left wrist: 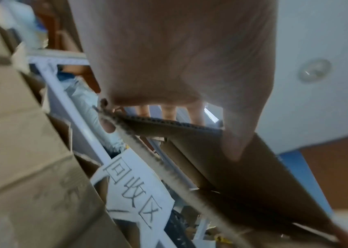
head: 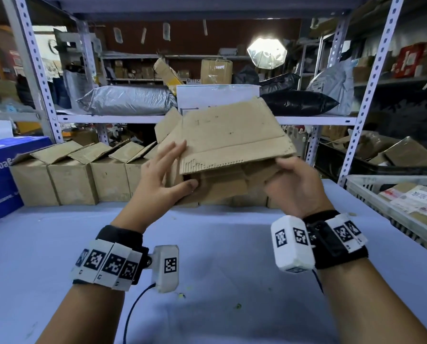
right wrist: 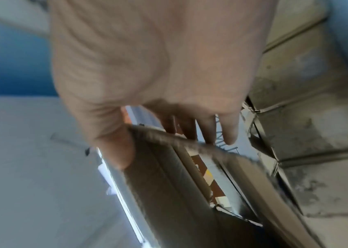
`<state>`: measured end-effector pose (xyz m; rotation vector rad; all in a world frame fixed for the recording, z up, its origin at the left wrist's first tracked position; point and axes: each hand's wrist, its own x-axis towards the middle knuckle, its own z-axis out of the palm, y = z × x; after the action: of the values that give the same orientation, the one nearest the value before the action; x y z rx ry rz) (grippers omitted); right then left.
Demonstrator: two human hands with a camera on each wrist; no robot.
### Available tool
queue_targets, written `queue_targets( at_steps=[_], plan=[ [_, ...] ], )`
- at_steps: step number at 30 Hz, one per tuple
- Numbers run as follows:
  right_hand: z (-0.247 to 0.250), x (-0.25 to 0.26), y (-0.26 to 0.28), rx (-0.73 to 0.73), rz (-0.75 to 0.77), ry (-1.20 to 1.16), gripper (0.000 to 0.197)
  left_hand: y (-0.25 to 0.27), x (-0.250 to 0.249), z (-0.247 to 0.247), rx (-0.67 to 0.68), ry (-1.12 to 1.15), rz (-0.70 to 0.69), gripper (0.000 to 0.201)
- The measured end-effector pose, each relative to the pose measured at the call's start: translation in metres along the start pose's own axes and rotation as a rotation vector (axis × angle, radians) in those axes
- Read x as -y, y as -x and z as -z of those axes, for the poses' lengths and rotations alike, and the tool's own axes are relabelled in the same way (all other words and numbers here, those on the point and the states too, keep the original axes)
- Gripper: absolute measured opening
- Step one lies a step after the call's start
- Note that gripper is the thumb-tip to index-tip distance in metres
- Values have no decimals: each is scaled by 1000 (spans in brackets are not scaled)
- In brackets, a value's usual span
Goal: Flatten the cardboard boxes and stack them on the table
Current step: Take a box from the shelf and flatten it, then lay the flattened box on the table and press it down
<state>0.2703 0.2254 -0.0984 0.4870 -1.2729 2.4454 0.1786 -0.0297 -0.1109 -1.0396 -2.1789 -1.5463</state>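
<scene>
One brown corrugated cardboard box (head: 229, 135), partly collapsed, ragged fluted edge, held above my pale blue desk (head: 207, 281). My left hand (head: 158, 175) clasps its left end, fingers straight on top, thumb beneath; my right hand (head: 294, 184) grips the right end. Row of upright boxes (head: 71, 175) behind.

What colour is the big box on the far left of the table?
Blue with white lettering; the big box shows best in the head view.

Each wrist carries a black strap (head: 336, 240) with white fiducial-marker tiles (head: 108, 265), a white camera housing (head: 292, 244) and a thin dark cable (head: 133, 309).
</scene>
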Motion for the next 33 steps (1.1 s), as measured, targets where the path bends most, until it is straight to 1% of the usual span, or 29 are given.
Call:
queue_targets(
  at_steps=[1, 3, 4, 5, 6, 8, 9, 10, 11, 12, 14, 15, 16, 18, 19, 20, 22, 23, 25, 27, 28, 29, 31, 33],
  plan=[
    [2, 1, 1, 83, -32, -49, 54, 0, 2, 4, 31, -105, -15, 84],
    [10, 6, 2, 213, -113, -128, 82, -1, 4, 10, 101, -249, -37, 80],
    [14, 10, 2, 226, -159, -147, 93, -1, 5, 11, 130, -308, -52, 77],
    [18, 14, 0, 186, -207, -119, 96, -1, 6, 13, 146, -350, -61, 73],
    [24, 16, -2, 84, -237, 0, 92, -2, 7, 14, 146, -362, -61, 65],
    [38, 11, -8, -193, -266, 350, 69, -6, 9, 14, 112, -329, -43, 41],
    [44, 8, -12, -315, -260, 452, 57, -9, 11, 14, 79, -314, -30, 29],
    [51, 5, -14, -391, -252, 490, 48, -12, 14, 14, 46, -304, -4, 23],
    [55, 1, -14, -412, -250, 491, 44, -14, 18, 14, 12, -276, 43, 28],
    [58, -3, -13, -400, -259, 488, 42, -15, 21, 15, -28, -213, 110, 36],
    [63, -8, -5, -372, -304, 479, 40, -18, 29, 17, -80, -23, 252, 44],
    [66, -10, -1, -358, -332, 472, 38, -18, 34, 18, -58, 38, 302, 44],
    [69, -12, 3, -350, -361, 465, 37, -18, 39, 19, -7, 47, 335, 44],
    [71, -16, 10, -354, -411, 513, 37, -16, 49, 22, 110, 0, 363, 43],
    [73, -18, 12, -366, -422, 590, 42, -13, 53, 23, 162, -26, 377, 43],
    [76, -20, 13, -373, -424, 694, 52, -11, 57, 24, 212, -29, 407, 44],
    [81, -21, 16, -318, -441, 940, 78, -7, 63, 21, 303, 14, 507, 47],
    [82, -22, 18, -256, -471, 1063, 84, -5, 65, 19, 345, 12, 538, 47],
    [85, -21, 21, -117, -582, 1271, 83, -5, 70, 15, 415, -66, 566, 46],
    [89, -21, 23, -8, -718, 1408, 80, -4, 75, 13, 503, -128, 597, 47],
    [91, -21, 24, 32, -764, 1459, 79, -3, 77, 12, 560, -161, 610, 49],
    [92, -20, 25, 62, -793, 1505, 79, -2, 79, 10, 626, -217, 613, 51],
    [87, -16, 25, 117, -832, 1625, 76, -1, 80, 5, 743, -434, 573, 55],
    [80, -16, 21, 173, -851, 1745, 69, -4, 79, 0, 788, -612, 520, 58]
  ],
)
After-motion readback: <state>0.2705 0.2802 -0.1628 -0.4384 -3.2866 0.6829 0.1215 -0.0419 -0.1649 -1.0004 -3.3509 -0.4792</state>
